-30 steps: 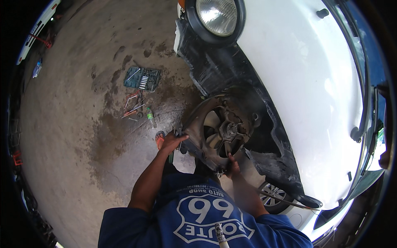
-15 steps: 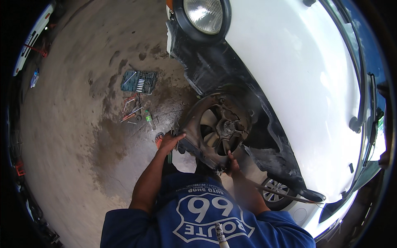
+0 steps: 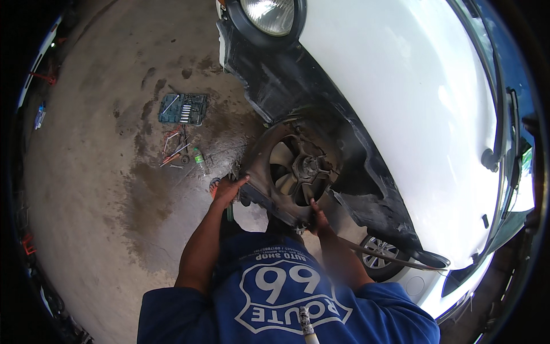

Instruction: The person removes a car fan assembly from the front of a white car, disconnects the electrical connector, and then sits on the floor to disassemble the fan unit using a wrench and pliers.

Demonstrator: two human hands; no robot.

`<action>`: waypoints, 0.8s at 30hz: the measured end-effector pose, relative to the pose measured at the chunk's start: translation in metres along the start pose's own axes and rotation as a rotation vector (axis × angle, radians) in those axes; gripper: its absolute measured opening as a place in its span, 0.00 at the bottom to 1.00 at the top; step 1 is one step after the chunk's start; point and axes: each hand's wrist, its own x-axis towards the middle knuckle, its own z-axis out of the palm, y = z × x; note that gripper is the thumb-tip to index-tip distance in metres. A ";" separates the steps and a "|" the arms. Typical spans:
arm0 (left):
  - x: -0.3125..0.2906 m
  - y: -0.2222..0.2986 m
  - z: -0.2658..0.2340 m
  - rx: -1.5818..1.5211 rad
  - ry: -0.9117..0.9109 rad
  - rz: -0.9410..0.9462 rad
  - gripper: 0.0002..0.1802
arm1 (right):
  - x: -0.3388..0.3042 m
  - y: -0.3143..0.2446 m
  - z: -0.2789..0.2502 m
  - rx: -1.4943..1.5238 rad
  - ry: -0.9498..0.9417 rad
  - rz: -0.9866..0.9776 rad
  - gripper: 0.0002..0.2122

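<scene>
A dirty radiator fan assembly (image 3: 260,166), a dark shroud with a bladed fan (image 3: 285,157) and a motor at its centre, is held between my hands beside the front of a white car (image 3: 401,109). My left hand (image 3: 230,189) grips the shroud's left edge, thumb lying over the top. On the near right side, my right hand (image 3: 319,218) holds the shroud by its rim, with the thumb up by the fan opening. The fingers of both hands are partly hidden under the shroud. Torn-looking black plastic trim (image 3: 366,209) of the car lies just right of the assembly.
A socket set case (image 3: 183,109) lies spread on the concrete floor (image 3: 103,189), with several loose hand tools (image 3: 175,153) and a clear green-labelled bottle (image 3: 199,160) nearby. A hose (image 3: 378,253) runs right, past a wheel (image 3: 379,255). A lit cigarette (image 3: 307,327) shows low down.
The whole scene has shifted slightly left and up as the view moved. Both hands keep their hold on the fan assembly, with little other change.
</scene>
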 end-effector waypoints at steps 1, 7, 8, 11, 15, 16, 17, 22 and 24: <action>0.000 0.000 0.000 -0.008 0.014 0.014 0.45 | 0.002 0.001 -0.001 0.002 -0.028 -0.007 0.51; -0.007 0.003 0.000 0.009 0.026 0.029 0.47 | -0.009 -0.003 0.006 -0.019 -0.056 -0.016 0.50; -0.009 0.004 0.000 0.058 0.063 0.088 0.46 | -0.015 -0.005 0.009 -0.025 -0.063 -0.015 0.50; -0.013 0.008 0.000 0.150 0.118 0.127 0.47 | -0.028 -0.012 0.022 -0.043 -0.100 -0.042 0.50; -0.013 0.009 -0.003 0.125 0.049 0.134 0.51 | -0.038 -0.017 0.033 -0.030 0.017 -0.044 0.45; -0.013 0.008 -0.004 0.097 0.022 0.131 0.51 | -0.038 -0.017 0.033 -0.026 0.047 -0.034 0.45; -0.011 0.008 -0.003 0.135 0.041 0.101 0.52 | -0.037 -0.018 0.032 -0.024 0.075 -0.023 0.45; -0.004 0.001 -0.002 0.156 0.037 0.140 0.52 | -0.023 -0.017 0.015 0.003 -0.084 0.053 0.47; -0.002 0.001 -0.001 0.123 0.042 0.167 0.51 | -0.018 -0.017 0.009 -0.030 -0.064 0.035 0.49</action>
